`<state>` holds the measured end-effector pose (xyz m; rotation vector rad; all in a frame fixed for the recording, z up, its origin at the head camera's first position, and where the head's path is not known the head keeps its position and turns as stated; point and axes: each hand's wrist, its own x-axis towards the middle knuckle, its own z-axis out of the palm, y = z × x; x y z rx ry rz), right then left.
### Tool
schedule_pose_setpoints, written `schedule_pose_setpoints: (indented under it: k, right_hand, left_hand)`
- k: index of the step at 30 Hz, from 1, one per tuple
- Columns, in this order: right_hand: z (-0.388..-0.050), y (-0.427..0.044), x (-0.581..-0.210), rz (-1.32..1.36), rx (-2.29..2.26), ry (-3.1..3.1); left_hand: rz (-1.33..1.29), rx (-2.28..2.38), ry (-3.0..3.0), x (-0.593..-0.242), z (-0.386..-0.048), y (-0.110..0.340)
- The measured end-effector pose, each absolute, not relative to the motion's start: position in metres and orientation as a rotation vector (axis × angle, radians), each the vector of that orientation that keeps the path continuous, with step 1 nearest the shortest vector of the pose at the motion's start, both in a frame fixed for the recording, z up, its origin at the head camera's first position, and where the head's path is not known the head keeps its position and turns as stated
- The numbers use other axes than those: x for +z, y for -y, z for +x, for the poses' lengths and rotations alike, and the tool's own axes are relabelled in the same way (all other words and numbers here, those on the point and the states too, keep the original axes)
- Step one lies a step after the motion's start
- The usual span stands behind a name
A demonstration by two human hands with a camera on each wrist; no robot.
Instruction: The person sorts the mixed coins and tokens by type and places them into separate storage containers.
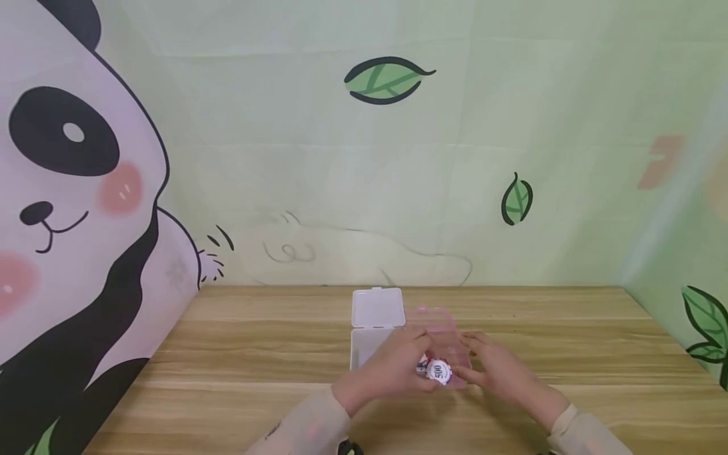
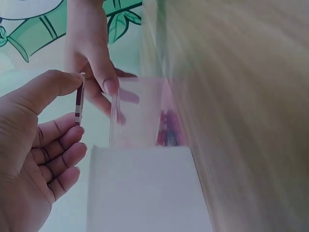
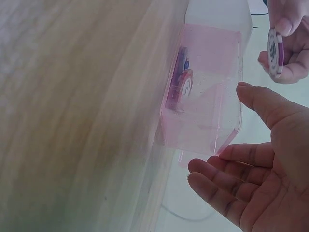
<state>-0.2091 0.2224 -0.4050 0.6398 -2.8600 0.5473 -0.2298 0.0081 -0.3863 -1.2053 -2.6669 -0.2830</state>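
Observation:
My left hand (image 1: 392,365) pinches a white poker chip (image 1: 439,371) marked 500 between thumb and fingers, above a clear pink plastic box (image 3: 207,128). Seen edge-on in the left wrist view, the chip (image 2: 79,99) shows dark red and white bands. Several more chips (image 3: 185,87), red and dark blue among them, lie inside the pink box. At the box's right side is my right hand (image 1: 503,374), with fingers extended and thumb apart, close to the wall; whether it touches cannot be told. Just left stands a white box with its lid (image 1: 378,308) raised, partly hidden by my left hand.
Both boxes stand side by side on a wood-grain table (image 1: 273,335). A pale green cloth backdrop (image 1: 256,95) with a panda and leaves rises behind and along both sides of the table.

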Motion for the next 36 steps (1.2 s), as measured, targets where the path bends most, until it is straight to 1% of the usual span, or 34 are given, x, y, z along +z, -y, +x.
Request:
schedule_pose_setpoints:
  k: [11,20,36]
  right_hand:
    - [-0.210,-0.223,-0.405,0.612,0.554,2.883]
    - [-0.211,-0.223,-0.404,0.622,0.532,2.862]
    - [-0.211,-0.222,-0.404,0.624,0.543,2.866]
  left_hand:
    - [-1.114,-0.336,2.727,-0.388,-0.248,-0.008]
    - [-1.087,-0.279,2.683,-0.393,-0.263,-0.012]
    - [-1.079,-0.207,2.747,-0.398,-0.274,-0.023]
